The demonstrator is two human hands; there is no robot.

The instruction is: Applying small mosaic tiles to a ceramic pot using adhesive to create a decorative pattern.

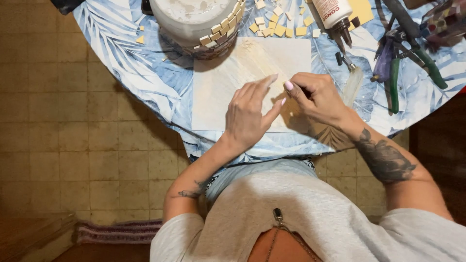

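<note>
Worn beige tiled floor (73,121); round table (121,53) with blue leaf-print cover; striped rug (116,232) lower left.

Single head-worn view, looking steeply down from close above the person's lap. Round table (145,73) fills the far half; tiled floor (73,145) shows left and near.

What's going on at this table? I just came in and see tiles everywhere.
A person seated at a round table works over a white sheet. The left hand rests on the sheet with its fingers stretched out, while the right hand pinches something too small to identify. Loose small tiles lie beyond the sheet, beside a partly tiled white pot, a glue bottle and green-handled nippers.
</note>
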